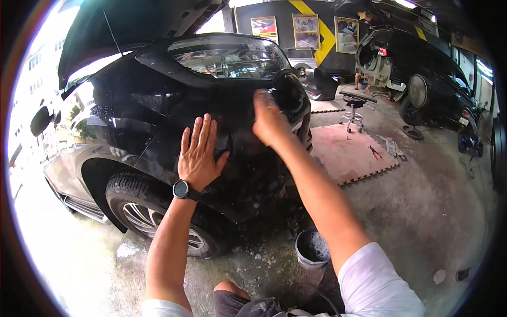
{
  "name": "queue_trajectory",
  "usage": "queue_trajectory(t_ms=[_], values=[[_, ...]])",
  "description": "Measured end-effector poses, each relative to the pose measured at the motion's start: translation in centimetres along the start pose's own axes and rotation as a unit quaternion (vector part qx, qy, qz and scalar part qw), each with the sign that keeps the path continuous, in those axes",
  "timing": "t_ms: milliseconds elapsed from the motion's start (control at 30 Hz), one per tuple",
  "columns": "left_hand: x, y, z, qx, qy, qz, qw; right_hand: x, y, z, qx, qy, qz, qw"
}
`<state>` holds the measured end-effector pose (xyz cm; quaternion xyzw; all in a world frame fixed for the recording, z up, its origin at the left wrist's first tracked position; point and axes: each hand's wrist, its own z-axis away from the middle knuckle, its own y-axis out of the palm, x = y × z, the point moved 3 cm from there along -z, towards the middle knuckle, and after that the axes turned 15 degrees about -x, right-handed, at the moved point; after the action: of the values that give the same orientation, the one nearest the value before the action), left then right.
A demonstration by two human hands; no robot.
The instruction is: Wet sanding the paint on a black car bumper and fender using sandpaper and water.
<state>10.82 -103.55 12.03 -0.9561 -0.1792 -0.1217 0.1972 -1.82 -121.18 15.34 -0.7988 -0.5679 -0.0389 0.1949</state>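
Both hands were up on the glossy black wet front fender of the car [158,113] when I looked over. Seen from the head camera, the left hand [199,153], a dark round wristwatch [181,189] on its wrist, lay flat with fingers spread and released, palm pressed to the panel just above the front tyre with its silver alloy wheel [142,214]. The right hand [268,122] was blurred against the panel near the front corner, beside the dark headlamp [289,91]; whether it was closed on a cloth or sponge I could not tell.

Beads of water covered the upper fender below the raised bonnet [132,21], and the lower part looked streaked, so my guess was that the panel was somewhere in the middle of being worked over (wet through, nowhere near dry or finished). A small grey round bucket with suds inside [311,248] stood on the wet concrete floor [422,211] just by the person's right arm.

Further back lay a pinkish foam floor mat [348,156], with a black rolling stool [355,111] at its far edge and a second black car with its rear hatch open [422,79] behind.
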Motion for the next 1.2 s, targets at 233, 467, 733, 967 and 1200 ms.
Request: queue_trajectory(t_ms=[233, 467, 733, 967, 1200], values=[[-0.5, 0.0, -0.3, -0.001, 0.001, -0.007, 1.000, -1.6, 0.6, 1.0, -0.025, -0.116, -0.038, 0.992], [-0.2, 0.4, 0.0, 0.008, -0.007, -0.007, 1.000, -2.2, 1.8, 0.5, -0.004, -0.110, -0.029, 0.993], [-0.4, 0.2, -0.1, 0.003, 0.000, -0.013, 1.000, -3.9, 1.4, -0.6, -0.020, -0.080, -0.011, 0.997], [-0.9, -0.1, -0.4, 0.003, 0.005, -0.003, 1.000, -9.6, 0.5, -1.6, 0.024, -0.013, 0.001, 1.000], [-1.0, 0.0, -0.9, -0.003, 0.008, -0.007, 1.000, -9.9, -0.2, -2.3, 0.016, -0.036, 0.000, 0.999]])
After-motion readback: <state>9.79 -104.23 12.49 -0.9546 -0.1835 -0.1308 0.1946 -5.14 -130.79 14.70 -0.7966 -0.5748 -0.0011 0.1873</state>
